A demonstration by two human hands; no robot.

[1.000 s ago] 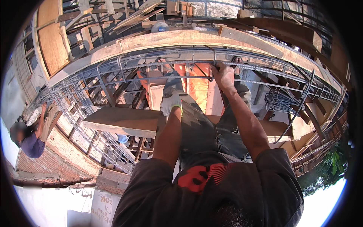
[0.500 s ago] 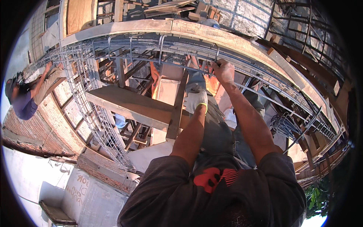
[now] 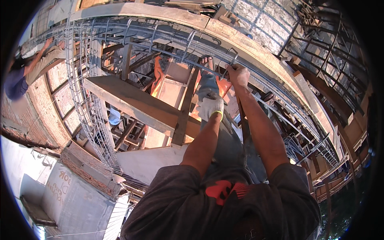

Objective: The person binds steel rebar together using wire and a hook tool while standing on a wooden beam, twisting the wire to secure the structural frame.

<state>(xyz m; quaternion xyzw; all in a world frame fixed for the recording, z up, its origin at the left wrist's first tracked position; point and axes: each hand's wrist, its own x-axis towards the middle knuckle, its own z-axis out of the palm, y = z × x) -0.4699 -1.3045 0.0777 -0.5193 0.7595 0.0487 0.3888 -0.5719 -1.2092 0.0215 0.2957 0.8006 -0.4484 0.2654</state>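
My bare right hand [image 3: 239,76] is closed around the lower end of a bent steel stirrup [image 3: 233,53] on the long rebar cage [image 3: 164,39]. My left hand [image 3: 211,107], in a whitish knit glove with a yellow cuff, rests over my bent left leg [image 3: 224,132]. Its fingers lie over the dark trousers and partly blend with them; nothing shows in the hand. Just beyond it, my bare left foot [image 3: 207,62] is braced by the cage. Several more stirrups stand along the bars to the left.
A pale timber board [image 3: 248,42] runs along the cage's far side. Wooden beams [image 3: 136,104] cross open gaps below me. An upright mesh cage [image 3: 82,92] stands left, with another person [image 3: 24,78] beyond it. Coiled wire [image 3: 294,146] hangs at right.
My view has shifted, so the cage and boards sit differently in the picture. More of my left foot shows. My right hand keeps its grip and my left hand stays on the leg.
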